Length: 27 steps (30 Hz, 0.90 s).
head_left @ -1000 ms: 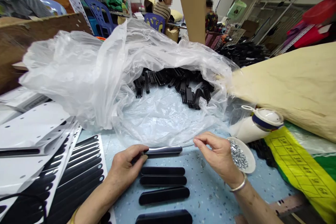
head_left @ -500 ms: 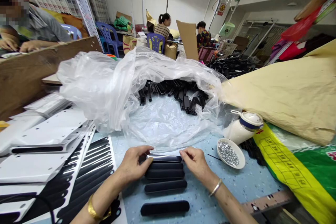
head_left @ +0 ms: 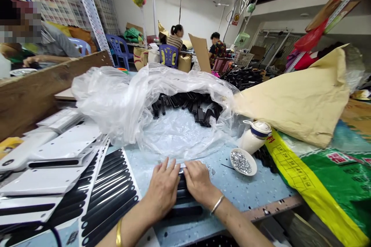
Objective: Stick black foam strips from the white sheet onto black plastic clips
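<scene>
A short row of glossy black strips with rounded ends [head_left: 185, 212] lies on the blue speckled table, partly hidden under my hands. My left hand [head_left: 164, 187] rests over the left part of the upper strips, its fingers stretched forward and lying flat. Over the right part lies my right hand [head_left: 199, 183], with fingers extended and its thumb side close to the left hand. Between the hands a shiny strip end shows. Neither hand is wrapped round anything that I can see.
White sheets bearing black strips [head_left: 111, 185] lie on the left. A clear plastic bag [head_left: 116, 104] with black pieces stands ahead. On the right are a bowl of small silvery parts [head_left: 243, 162], a white lidded cup [head_left: 255, 137] and brown paper [head_left: 295, 104]. Co-workers sit beyond.
Both hands have moved from pinching the ends of the top strip to lying flat over the strips, close together. The camera view has shifted slightly.
</scene>
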Available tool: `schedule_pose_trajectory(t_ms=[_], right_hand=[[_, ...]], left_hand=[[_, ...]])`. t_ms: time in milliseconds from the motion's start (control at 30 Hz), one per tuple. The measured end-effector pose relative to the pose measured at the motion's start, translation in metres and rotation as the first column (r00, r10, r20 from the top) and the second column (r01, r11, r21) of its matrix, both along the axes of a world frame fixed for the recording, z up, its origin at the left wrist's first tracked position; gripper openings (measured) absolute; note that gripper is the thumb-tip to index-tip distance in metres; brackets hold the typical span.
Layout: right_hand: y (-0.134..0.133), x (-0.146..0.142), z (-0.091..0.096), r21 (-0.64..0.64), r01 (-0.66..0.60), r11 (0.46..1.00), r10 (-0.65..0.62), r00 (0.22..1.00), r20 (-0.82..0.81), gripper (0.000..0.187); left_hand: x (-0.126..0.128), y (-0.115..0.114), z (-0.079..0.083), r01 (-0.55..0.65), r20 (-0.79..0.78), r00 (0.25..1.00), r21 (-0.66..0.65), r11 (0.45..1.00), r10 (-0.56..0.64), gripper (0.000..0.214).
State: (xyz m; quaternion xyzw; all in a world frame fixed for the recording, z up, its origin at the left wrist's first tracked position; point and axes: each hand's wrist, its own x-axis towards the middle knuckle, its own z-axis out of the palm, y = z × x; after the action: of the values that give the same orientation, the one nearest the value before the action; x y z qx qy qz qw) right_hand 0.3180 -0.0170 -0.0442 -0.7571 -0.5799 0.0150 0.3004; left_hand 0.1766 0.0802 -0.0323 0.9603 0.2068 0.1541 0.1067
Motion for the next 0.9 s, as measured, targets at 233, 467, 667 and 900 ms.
schedule_pose_trajectory(t_ms=[233, 467, 667, 900], right_hand=[[-0.002, -0.013, -0.013, 0.002, -0.017, 1.0, 0.017, 0.998, 0.055, 0.028], [-0.017, 0.001, -0.005, 0.015, -0.072, 0.997, 0.072, 0.997, 0.027, 0.028], [-0.052, 0.009, 0.003, -0.134, -0.301, 0.944, 0.311, 0.949, 0.055, 0.114], [-0.048, 0.013, -0.009, -0.16, -0.292, 0.943, 0.309, 0.947, 0.094, 0.094]], left_hand=[[-0.005, -0.017, -0.02, -0.052, -0.062, 0.997, -0.042, 0.998, 0.05, 0.056], [-0.001, -0.011, -0.003, -0.036, -0.018, 0.999, -0.014, 0.999, 0.036, 0.044], [0.0, -0.01, -0.007, 0.006, 0.021, 1.0, 0.013, 1.0, -0.007, 0.033], [-0.007, -0.014, -0.013, 0.033, 0.025, 0.999, 0.046, 0.998, -0.034, 0.04]])
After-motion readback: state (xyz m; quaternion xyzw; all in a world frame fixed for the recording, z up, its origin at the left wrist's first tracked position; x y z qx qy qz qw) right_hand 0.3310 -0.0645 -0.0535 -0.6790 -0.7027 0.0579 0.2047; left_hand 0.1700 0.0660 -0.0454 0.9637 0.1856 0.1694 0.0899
